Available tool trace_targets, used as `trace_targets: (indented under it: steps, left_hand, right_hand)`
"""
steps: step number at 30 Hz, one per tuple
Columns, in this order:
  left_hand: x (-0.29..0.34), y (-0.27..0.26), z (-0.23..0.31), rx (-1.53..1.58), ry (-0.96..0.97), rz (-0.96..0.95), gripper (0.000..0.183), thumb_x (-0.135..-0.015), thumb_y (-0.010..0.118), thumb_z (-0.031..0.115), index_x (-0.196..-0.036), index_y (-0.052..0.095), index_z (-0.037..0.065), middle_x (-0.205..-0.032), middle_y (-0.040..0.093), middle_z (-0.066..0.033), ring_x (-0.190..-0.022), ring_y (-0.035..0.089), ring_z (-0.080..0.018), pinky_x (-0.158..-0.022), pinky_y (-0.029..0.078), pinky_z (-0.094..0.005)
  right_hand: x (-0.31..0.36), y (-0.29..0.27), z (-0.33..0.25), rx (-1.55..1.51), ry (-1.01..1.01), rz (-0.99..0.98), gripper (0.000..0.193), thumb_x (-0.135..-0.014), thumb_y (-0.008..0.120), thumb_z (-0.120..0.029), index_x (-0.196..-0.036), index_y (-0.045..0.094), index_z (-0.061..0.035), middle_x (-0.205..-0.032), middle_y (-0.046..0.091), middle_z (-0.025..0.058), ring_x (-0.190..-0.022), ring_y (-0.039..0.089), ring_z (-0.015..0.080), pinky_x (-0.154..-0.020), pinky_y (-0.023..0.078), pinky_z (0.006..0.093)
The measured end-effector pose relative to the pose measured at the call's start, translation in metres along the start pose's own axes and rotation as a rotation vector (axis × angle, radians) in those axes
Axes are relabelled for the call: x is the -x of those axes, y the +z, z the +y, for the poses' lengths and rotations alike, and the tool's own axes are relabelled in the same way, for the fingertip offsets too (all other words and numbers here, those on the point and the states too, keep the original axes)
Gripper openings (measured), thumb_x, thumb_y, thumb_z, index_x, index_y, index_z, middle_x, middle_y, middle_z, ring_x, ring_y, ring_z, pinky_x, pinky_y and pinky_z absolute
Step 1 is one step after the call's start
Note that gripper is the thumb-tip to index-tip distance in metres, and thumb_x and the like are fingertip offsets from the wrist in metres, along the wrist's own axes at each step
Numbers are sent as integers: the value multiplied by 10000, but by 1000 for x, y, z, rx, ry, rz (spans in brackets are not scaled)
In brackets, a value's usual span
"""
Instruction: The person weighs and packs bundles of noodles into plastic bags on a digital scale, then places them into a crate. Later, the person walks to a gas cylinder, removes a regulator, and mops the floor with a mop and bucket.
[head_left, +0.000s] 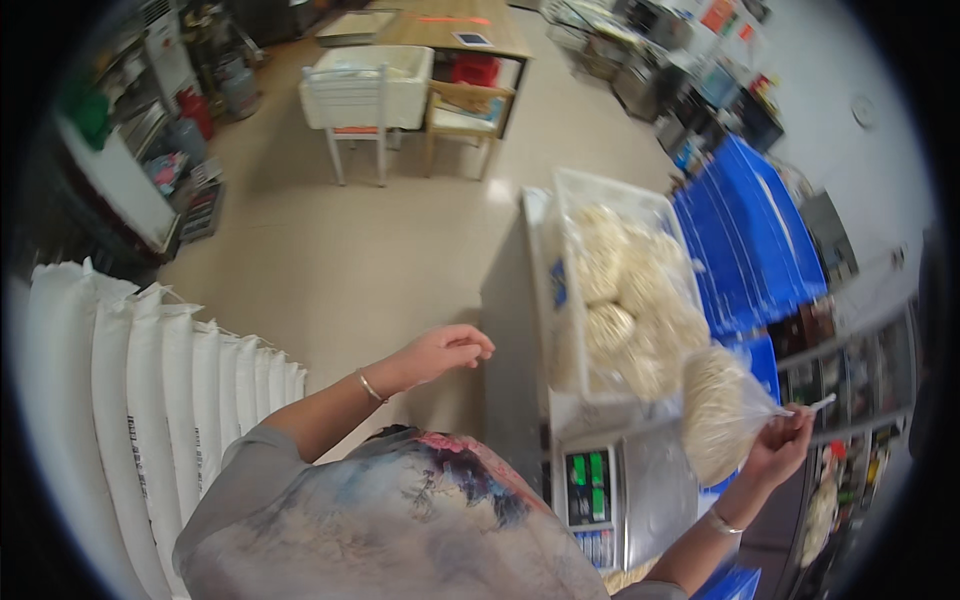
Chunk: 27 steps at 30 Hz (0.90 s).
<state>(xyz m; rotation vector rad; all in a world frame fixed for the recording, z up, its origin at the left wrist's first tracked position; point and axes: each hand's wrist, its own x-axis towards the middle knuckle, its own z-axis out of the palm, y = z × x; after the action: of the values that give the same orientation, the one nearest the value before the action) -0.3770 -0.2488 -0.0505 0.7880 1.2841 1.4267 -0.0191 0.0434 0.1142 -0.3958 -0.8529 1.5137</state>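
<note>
The person's right hand (783,440) is closing around the gathered neck of a clear bag (715,415) packed with pale, noodle-like strands, with the twisted end poking out past the fingers. The left hand (440,357) is holding nothing, its fingers curling loosely over the floor, well apart from the bag. All that weight seems to be depending on one pinch of thin plastic, so the neck could be slipping or stretching if the grip slackens, and no second hand is supporting the bottom. The bag is bulging beside the near right corner of the white crate (568,340) and by the edge of the scale (655,490); I can't tell whether it is touching either, but a swing could be snagging the film on that rim or knocking the scale. Inside the crate, more filled bags (612,265) are crowding together, so another one pressing on top could be squashing strands or rolling off the heap. Just beyond, the blue crates (750,240) are leaning close along the right, narrowing the room for that arm, while white sacks (165,390) are lining the person's left.
</note>
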Motion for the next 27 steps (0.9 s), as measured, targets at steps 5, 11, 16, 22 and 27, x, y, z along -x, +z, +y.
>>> trace_targets:
  steps: [5, 11, 16, 22, 27]
  left_hand:
    - [54, -121, 9, 51, -1, 266, 226, -938, 483, 191, -1070, 591, 43, -1006, 603, -17, -870, 528, -83, -850, 440, -263]
    - [68, -215, 9, 147, 15, 385, 209, -931, 498, 178, -1064, 593, 48, -989, 600, -1, -852, 531, -80, -833, 438, -253]
    - [45, -308, 7, 108, -25, 470, 226, -932, 496, 183, -1082, 591, 43, -1011, 609, -16, -868, 545, -92, -833, 441, -258]
    - [-3, -428, 27, 108, -125, 551, 248, -926, 508, 189, -1101, 587, 32, -1023, 619, -34, -898, 570, -108, -833, 448, -264]
    - [-12, -526, 51, 150, -45, 599, 235, -950, 482, 178, -1103, 587, 32, -1021, 619, -37, -902, 573, -110, -834, 452, -255]
  right_hand:
    - [-98, 79, 117, 428, -166, -66, 278, -973, 450, -224, -736, 473, -81, -606, 373, -34, -474, 245, 57, -432, 212, 229]
    - [-131, 93, 293, 1353, 324, -672, 280, -868, 537, -253, -669, 538, -56, -515, 500, 20, -426, 462, 110, -402, 355, 243]
    - [-111, 168, 307, 2272, -210, -860, 207, -736, 603, -214, -738, 609, -6, -730, 614, 188, -728, 587, 383, -632, 452, 481]
    - [-107, 354, 384, 1760, -570, -808, 258, -686, 666, -6, -903, 532, -42, -908, 526, 124, -878, 528, 330, -739, 450, 394]
    - [-76, 520, 589, 1462, -229, -1442, 116, -750, 656, -46, -843, 587, -56, -832, 595, 113, -807, 585, 310, -723, 481, 369]
